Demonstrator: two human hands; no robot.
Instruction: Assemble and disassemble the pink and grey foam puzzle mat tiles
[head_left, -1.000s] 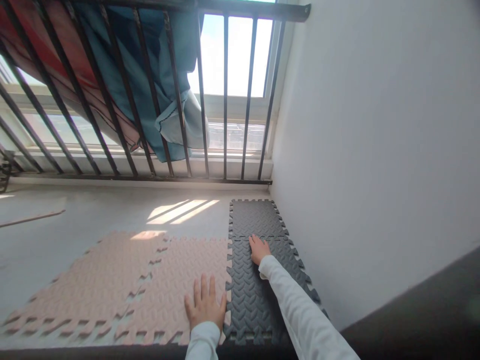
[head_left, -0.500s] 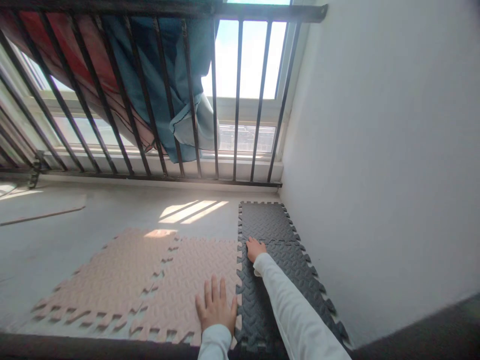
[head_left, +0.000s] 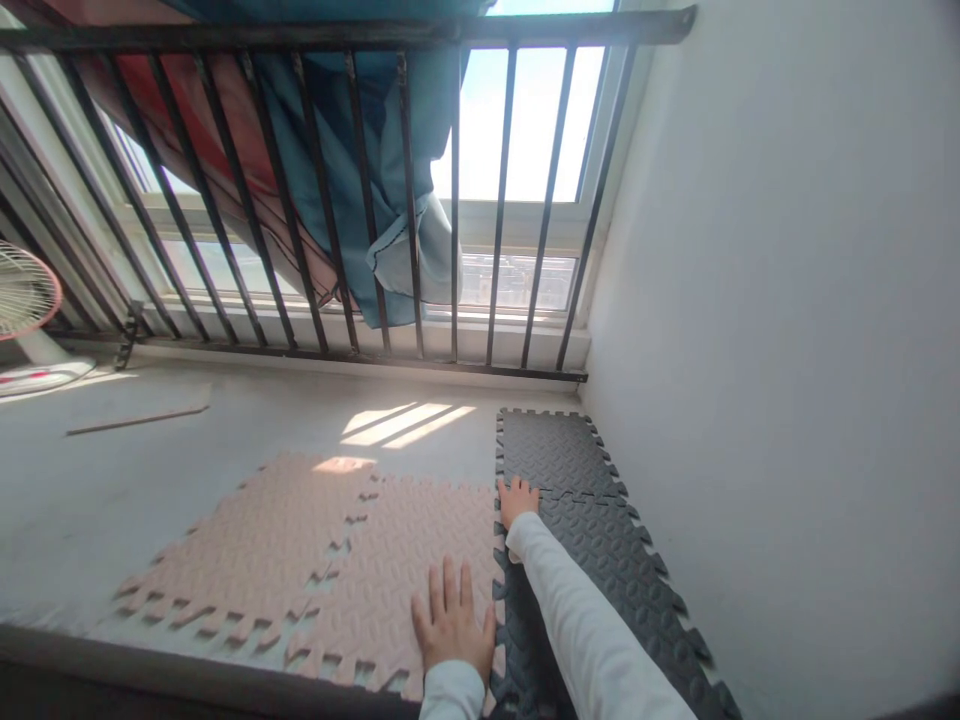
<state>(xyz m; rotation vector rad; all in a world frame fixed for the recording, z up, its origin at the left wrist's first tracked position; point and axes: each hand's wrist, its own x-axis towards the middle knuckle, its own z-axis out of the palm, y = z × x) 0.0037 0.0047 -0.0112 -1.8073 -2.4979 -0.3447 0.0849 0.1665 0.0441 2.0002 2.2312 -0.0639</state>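
My left hand point(head_left: 452, 622) lies flat with fingers spread on a pink foam puzzle mat point(head_left: 409, 560), close to its toothed right edge. My right hand point(head_left: 516, 499) presses fingers-out on the left edge of a dark grey foam mat point(head_left: 600, 570), right by the seam where it meets a second grey mat point(head_left: 551, 450) farther off. A second pink mat point(head_left: 270, 525) joins the first one on its left. Neither hand holds anything. White sleeves cover both arms.
A white wall point(head_left: 787, 350) runs along the right of the grey mats. A black barred railing point(head_left: 405, 200) with blue and red cloth behind it stands before the window. A wooden strip point(head_left: 139, 418) and a fan point(head_left: 26, 310) sit at the left on the concrete floor.
My right hand has slid left across the grey mat to its left edge. The view has swung left, bringing the fan into sight. My left hand stays flat on the pink mat.
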